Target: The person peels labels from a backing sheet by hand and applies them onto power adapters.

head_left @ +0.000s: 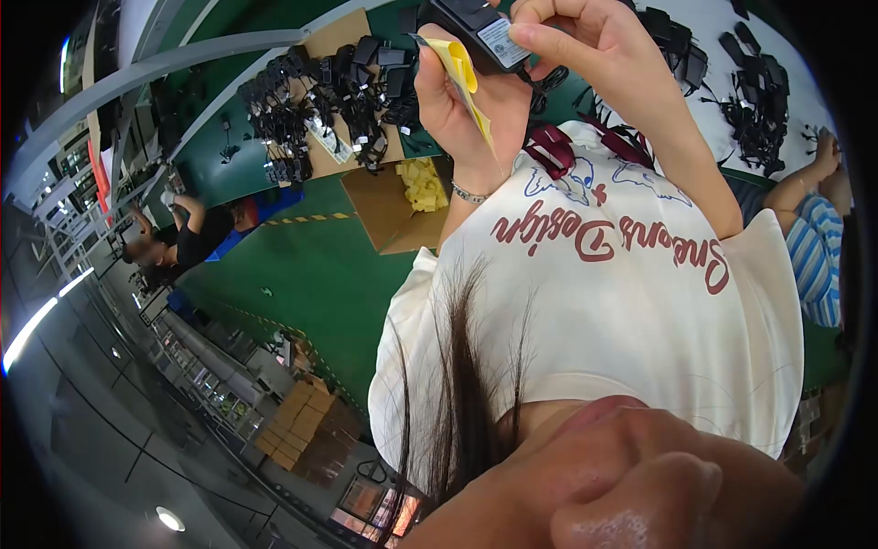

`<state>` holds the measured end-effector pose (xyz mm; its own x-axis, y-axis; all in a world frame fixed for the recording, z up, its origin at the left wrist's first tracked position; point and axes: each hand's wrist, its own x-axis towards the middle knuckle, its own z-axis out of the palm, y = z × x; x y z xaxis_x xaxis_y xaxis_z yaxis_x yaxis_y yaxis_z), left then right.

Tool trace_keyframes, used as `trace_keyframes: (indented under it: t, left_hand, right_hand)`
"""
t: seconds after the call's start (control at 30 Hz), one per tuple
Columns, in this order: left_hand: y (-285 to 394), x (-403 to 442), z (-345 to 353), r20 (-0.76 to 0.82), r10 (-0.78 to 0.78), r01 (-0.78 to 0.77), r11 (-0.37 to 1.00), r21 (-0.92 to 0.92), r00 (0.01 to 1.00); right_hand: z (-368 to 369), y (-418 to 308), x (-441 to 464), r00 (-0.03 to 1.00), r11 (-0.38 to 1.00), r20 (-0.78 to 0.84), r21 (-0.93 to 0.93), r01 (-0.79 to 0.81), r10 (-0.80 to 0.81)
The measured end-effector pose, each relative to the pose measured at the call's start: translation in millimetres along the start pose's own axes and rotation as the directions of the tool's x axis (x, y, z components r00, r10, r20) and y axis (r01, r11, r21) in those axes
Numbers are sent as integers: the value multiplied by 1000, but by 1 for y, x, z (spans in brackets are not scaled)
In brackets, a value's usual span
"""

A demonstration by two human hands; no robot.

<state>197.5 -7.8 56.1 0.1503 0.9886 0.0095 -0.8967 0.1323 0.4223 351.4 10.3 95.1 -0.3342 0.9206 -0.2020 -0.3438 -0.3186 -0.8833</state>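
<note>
A black power adapter [457, 23] with a white printed label [501, 43] is at the top middle, partly cut off by the frame edge. My left hand [471, 119], with a bracelet at its wrist, is closed around the adapter. A folded yellow paper strip [462, 78] sticks out between its thumb and palm. The thumb of my right hand [585, 46] presses on the label's edge, its other fingers curled close to the adapter. Black cable [547, 80] hangs just under the right fingers.
Many black adapters with cables [283, 110] lie on cardboard on the green table at left, and more [757, 105] on a white surface at right. An open cardboard box [375, 206] holds yellow paper scraps [422, 186]. Other people sit at left [192, 233] and far right [817, 247].
</note>
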Motion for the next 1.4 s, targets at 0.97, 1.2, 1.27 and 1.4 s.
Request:
trace_keyframes:
  t: [0.97,1.2,1.27,1.4]
  left_hand:
    - [-2,0,4,-28,56,-54,996,67,998]
    - [-9,28,-50,484,126,-91,991,-96,866]
    - [-6,14,-26,357,99,-88,995,-47,929]
    - [-2,-5,6,-128,56,-43,994,104,990]
  right_hand:
    - [5,-2,2,1000,999,-29,-31,-13,12]
    - [0,23,20,959,964,105,65,259,-264]
    - [-5,40,33,726,764,244,275,584,-643]
    - [10,-5,-2,999,999,-47,-50,-13,11]
